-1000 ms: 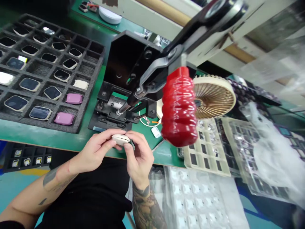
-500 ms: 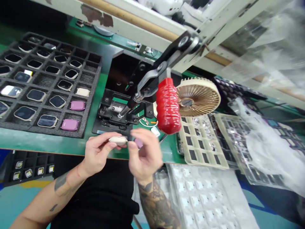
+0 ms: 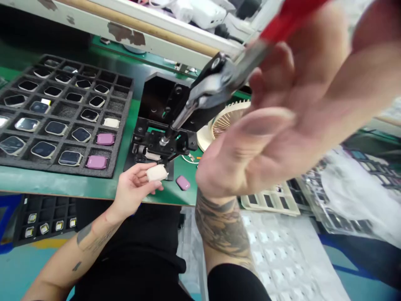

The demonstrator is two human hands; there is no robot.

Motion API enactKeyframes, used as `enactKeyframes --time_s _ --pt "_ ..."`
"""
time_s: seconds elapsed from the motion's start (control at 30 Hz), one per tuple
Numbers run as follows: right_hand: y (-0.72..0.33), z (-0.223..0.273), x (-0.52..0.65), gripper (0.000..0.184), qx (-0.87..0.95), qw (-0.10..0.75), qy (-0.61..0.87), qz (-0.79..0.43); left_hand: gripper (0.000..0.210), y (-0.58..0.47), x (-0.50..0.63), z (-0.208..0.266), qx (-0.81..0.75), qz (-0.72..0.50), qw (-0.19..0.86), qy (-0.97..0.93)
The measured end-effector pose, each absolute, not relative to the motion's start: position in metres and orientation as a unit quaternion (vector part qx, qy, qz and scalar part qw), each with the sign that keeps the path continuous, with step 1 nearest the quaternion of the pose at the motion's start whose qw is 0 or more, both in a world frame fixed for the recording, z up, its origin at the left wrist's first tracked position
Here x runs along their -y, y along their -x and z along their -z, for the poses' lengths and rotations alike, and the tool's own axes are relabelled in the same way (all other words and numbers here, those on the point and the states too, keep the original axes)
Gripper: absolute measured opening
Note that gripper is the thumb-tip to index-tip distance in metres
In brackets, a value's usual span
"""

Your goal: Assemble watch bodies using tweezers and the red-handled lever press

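Cream case (image 3: pixel 156 172), judged light/stiff, best edge-held, was pinched by L hand (image 3: pixel 133 190); R hand's (image 3: pixel 266 146) grip on red handle (image 3: pixel 288 19) couldn't be told (blur).

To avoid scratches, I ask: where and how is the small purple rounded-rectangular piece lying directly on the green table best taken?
I would pinch the small purple rounded-rectangular piece by two opposite edges, coming from above on the near side: it lies flat on the green table, with the black metal lever device beyond it to the left.
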State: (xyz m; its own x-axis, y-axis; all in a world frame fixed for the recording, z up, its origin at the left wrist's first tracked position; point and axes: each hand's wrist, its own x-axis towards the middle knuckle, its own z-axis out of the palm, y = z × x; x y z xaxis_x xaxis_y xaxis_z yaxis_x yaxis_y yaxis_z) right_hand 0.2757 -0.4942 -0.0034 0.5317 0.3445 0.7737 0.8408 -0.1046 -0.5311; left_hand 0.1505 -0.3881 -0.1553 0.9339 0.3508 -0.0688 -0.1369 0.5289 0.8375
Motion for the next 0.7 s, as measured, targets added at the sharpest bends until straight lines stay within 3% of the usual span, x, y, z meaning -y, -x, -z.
enactKeyframes --time_s 0.07,0.13,0.2,0.3,0.4,0.47,0.57,0.7 --pt "-0.264 0.028 0.500 0.037 0.357 0.583 0.642 0.347 0.044 -0.144 0.385 0.152 -0.123 -0.155 0.859 -0.472" --pt "-0.252 0.062 0.511 0.030 0.341 0.579 0.638 0.377 0.040 -0.134 0.380 0.149 -0.118 -0.163 0.848 -0.489" --pt "-0.243 0.097 0.524 0.031 0.383 0.516 0.710 0.288 0.034 -0.121 0.373 0.147 -0.100 -0.178 0.810 -0.550" --pt "-0.237 0.131 0.530 0.043 0.449 0.372 0.795 0.167 0.037 -0.106 0.362 0.141 -0.066 -0.238 0.659 -0.711" --pt "-0.247 0.141 0.515 0.046 0.463 0.232 0.851 0.083 0.048 -0.101 0.355 0.133 -0.040 -0.300 0.479 -0.824" --pt "-0.257 0.142 0.502 0.045 0.459 0.188 0.868 0.033 0.050 -0.103 0.352 0.130 -0.034 -0.332 0.400 -0.853" --pt "-0.263 0.144 0.494 0.045 0.446 0.218 0.868 0.014 0.050 -0.107 0.349 0.130 -0.047 -0.357 0.316 -0.878" --pt "-0.240 0.149 0.512 0.048 0.398 0.366 0.839 0.067 0.047 -0.120 0.349 0.136 -0.071 -0.334 0.183 -0.922"
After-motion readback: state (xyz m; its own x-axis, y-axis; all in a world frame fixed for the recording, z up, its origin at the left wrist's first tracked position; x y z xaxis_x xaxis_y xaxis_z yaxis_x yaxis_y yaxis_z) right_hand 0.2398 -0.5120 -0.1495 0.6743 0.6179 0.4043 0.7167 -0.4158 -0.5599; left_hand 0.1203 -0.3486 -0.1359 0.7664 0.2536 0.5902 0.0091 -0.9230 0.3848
